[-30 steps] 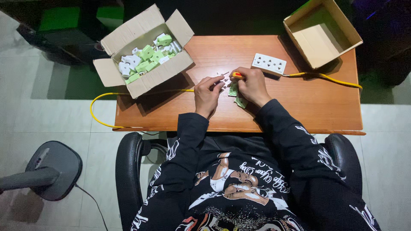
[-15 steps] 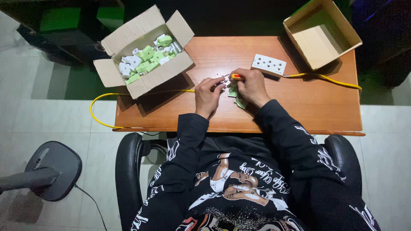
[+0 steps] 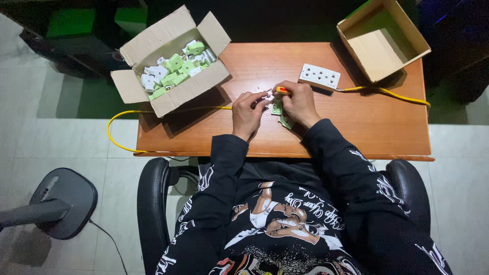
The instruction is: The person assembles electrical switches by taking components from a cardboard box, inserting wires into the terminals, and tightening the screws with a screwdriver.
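So the biggest thing here is the wooden worktop (image 3: 356, 127), reddish-brown, with the person sitting at it in a black office chair (image 3: 153, 203). Off on the tiled floor to the left there's a grey fan base (image 3: 61, 201).

On the worktop's far left corner sits an open cardboard box (image 3: 168, 61) loaded with green and white plug parts (image 3: 175, 69), flaps spread out. At the far right corner there's a second cardboard box (image 3: 382, 38), tilted, hanging partly off the edge.

A yellow cable (image 3: 122, 127) loops off the left side of the worktop and runs under the first box toward the middle, and it comes out again on the right, heading past a white socket strip (image 3: 319, 76) that lies just beside the hands.

Dead centre, both hands are close together. The left hand (image 3: 247, 114) is curled, fingertips pinching a small white plug piece (image 3: 265, 97). The right hand (image 3: 299, 104) is closed round an orange-handled screwdriver (image 3: 281, 90), its tip aimed at that piece. Just under the right hand lie a couple of green plug shells (image 3: 279, 109) on the worktop, partly hidden, so can't make out much detail there.
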